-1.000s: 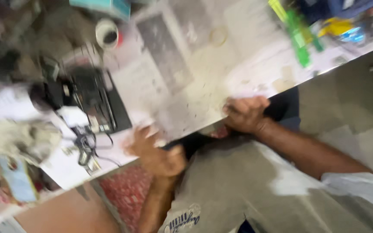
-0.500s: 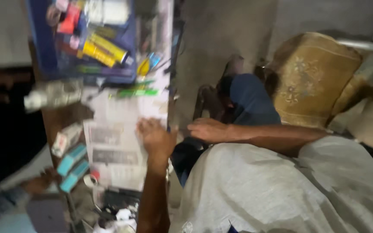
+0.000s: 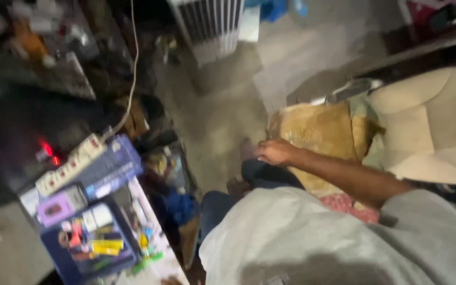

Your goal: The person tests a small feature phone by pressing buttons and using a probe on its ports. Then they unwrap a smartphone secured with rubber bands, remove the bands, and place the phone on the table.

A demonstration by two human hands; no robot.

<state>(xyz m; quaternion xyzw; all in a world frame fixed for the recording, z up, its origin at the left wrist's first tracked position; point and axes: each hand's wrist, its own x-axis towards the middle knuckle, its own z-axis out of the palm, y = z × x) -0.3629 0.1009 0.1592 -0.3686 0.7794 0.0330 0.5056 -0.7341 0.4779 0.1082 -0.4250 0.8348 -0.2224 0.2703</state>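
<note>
My right hand [image 3: 275, 152] reaches forward over my dark-trousered knee [image 3: 264, 174], palm down and fingers loosely apart, holding nothing. It hovers at the near edge of a worn tan cushion [image 3: 317, 129]. My bare forearm runs back to my grey shirt [image 3: 317, 243], which fills the lower right. My left hand is out of the picture. The whole view is blurred by motion.
A beige padded chair [image 3: 431, 126] stands at the right behind the cushion. On the left, a blue tray [image 3: 88, 248] holds several small items beside a white power strip [image 3: 69, 163] with a red light. A white cable [image 3: 131, 63] hangs down. A white ribbed appliance [image 3: 209, 26] stands on the concrete floor [image 3: 222, 116].
The view has swung away from the paper-covered table toward the floor and chair. My right hand moved off the table edge to the cushion, and my left hand has left the view.
</note>
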